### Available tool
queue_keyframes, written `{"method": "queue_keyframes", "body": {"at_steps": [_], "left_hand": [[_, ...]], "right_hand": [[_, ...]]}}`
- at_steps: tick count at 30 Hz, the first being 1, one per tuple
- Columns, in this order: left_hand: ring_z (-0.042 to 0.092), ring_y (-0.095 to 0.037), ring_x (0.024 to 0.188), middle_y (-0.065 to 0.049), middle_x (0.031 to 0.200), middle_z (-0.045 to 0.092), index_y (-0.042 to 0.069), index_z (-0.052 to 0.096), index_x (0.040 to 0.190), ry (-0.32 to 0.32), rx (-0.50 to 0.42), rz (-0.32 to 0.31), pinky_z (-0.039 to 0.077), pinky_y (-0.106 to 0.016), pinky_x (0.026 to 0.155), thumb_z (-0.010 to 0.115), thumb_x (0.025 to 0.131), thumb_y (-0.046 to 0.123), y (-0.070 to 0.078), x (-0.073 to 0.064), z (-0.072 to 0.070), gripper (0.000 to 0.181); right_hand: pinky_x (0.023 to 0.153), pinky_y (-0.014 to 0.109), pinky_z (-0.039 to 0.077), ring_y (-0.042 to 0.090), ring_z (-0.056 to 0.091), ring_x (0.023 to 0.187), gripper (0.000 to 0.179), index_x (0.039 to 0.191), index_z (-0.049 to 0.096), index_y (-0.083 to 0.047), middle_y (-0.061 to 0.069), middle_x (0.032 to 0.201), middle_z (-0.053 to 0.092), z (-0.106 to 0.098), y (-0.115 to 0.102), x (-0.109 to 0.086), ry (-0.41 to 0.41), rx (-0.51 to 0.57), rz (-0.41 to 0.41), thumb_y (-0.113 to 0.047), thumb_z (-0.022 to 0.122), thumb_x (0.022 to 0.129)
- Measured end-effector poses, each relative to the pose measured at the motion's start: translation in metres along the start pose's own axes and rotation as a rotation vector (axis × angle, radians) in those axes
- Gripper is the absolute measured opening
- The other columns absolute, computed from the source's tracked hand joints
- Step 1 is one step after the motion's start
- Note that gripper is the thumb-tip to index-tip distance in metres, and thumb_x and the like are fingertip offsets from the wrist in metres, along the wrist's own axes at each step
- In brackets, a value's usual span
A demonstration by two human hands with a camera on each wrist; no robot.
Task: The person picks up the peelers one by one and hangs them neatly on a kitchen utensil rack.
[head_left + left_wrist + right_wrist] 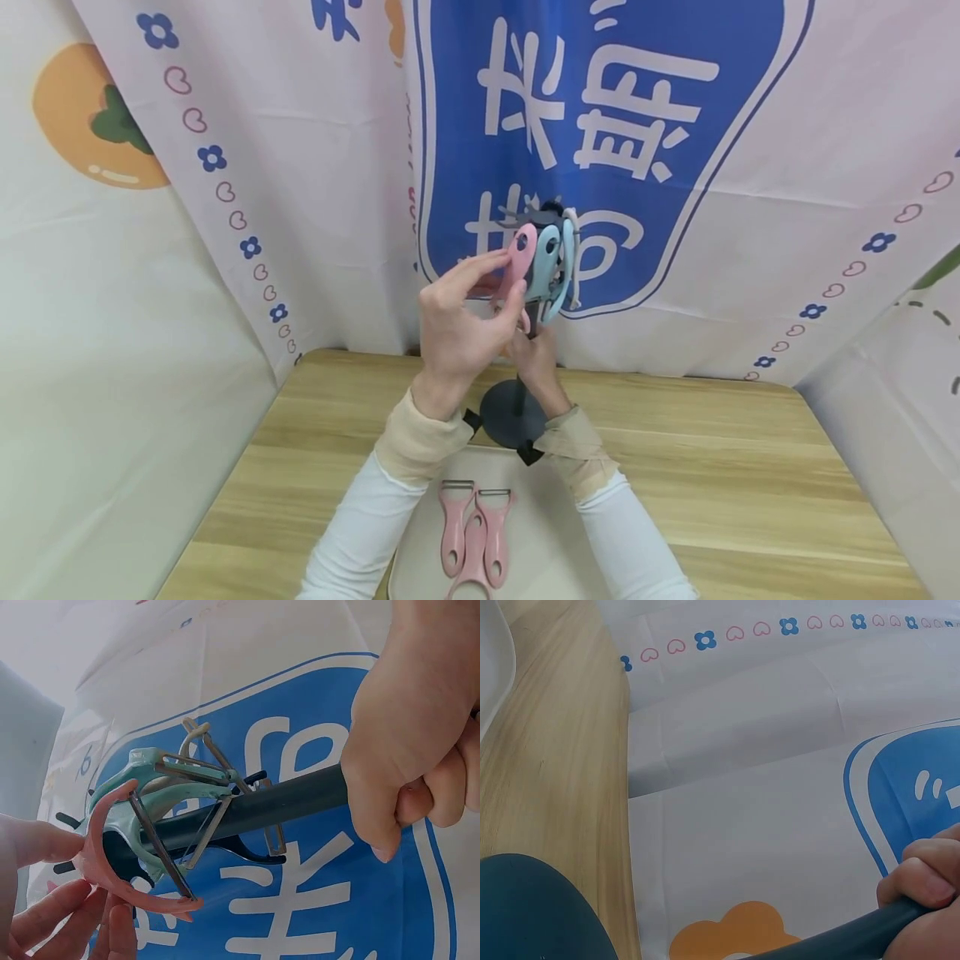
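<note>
A dark stand with a round base (504, 417) and hooks around its top (551, 208) holds several peelers. Thumb and fingers of my left hand (459, 333) pinch a pink peeler (519, 254) by its handle at the hooks; whether its hole is over a hook cannot be told. Teal peelers (543, 271) hang just right of it, with a whitish one (576, 275) behind. In the left wrist view, the pink peeler's forked head (101, 862) and metal blade face the pole (300, 806). Lower down, my right hand (540, 367) grips that pole, fingers curled round it.
On the wooden table (720, 467), a cream tray (558, 533) lies in front of the stand. It carries pink peelers (475, 546), side by side and overlapping. A printed cloth (360, 208) hangs behind the table, close to the stand.
</note>
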State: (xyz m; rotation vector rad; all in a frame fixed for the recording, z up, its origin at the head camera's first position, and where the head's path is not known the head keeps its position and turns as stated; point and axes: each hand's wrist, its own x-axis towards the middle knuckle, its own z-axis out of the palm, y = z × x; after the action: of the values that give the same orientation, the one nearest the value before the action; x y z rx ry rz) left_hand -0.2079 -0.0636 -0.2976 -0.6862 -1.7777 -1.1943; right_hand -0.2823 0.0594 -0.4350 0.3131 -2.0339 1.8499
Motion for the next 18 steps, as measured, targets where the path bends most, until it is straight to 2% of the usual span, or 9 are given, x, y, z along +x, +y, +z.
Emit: {"method": "queue_keyframes", "body": {"at_steps": [3,8,12,14,18], "left_hand": [[0.079,-0.023,0.09,-0.016,0.119,0.079,-0.001,0.077,0.118,-0.002,-0.007,-0.002,0.064,-0.031,0.077,0.081,0.092,0.011,-0.001,-0.001,-0.001,0.029],[0.077,-0.024,0.093,-0.016,0.119,0.078,-0.001,0.078,0.116,0.008,-0.005,0.009,0.064,-0.034,0.076,0.081,0.092,0.011,-0.001,0.0,-0.003,0.027],[0.075,-0.024,0.096,-0.016,0.118,0.077,-0.002,0.078,0.114,0.017,0.0,0.0,0.063,-0.038,0.08,0.081,0.093,0.012,0.0,0.0,-0.007,0.025],[0.075,-0.024,0.099,-0.016,0.117,0.077,-0.003,0.077,0.112,0.015,0.009,-0.007,0.063,-0.039,0.084,0.08,0.094,0.013,-0.001,-0.001,-0.01,0.024],[0.074,-0.023,0.104,-0.014,0.115,0.077,-0.001,0.078,0.11,0.005,0.043,-0.023,0.061,-0.04,0.087,0.079,0.095,0.012,-0.005,-0.009,-0.018,0.02]], "right_hand": [[0.051,0.024,0.032,0.007,0.039,0.049,0.019,0.083,0.064,-0.001,-0.01,0.056,0.045,0.0,0.002,0.0,-0.003,-0.008,-0.011,-0.01,0.059,0.099],[0.051,0.022,0.035,0.006,0.043,0.05,0.021,0.087,0.067,0.005,-0.011,0.056,0.048,0.0,0.003,0.002,-0.002,0.006,-0.036,-0.012,0.062,0.1],[0.05,0.022,0.035,0.006,0.043,0.049,0.023,0.117,0.07,0.007,-0.01,0.057,0.048,-0.002,0.004,0.001,-0.031,0.047,-0.047,-0.009,0.061,0.103],[0.048,0.022,0.033,0.006,0.04,0.047,0.025,0.123,0.068,0.006,-0.01,0.056,0.045,-0.002,0.005,0.0,-0.05,0.085,-0.041,-0.008,0.059,0.104],[0.047,0.022,0.028,0.005,0.034,0.045,0.022,0.106,0.064,0.012,-0.012,0.054,0.041,-0.002,0.004,-0.001,-0.068,0.136,-0.014,-0.008,0.054,0.105]]}}
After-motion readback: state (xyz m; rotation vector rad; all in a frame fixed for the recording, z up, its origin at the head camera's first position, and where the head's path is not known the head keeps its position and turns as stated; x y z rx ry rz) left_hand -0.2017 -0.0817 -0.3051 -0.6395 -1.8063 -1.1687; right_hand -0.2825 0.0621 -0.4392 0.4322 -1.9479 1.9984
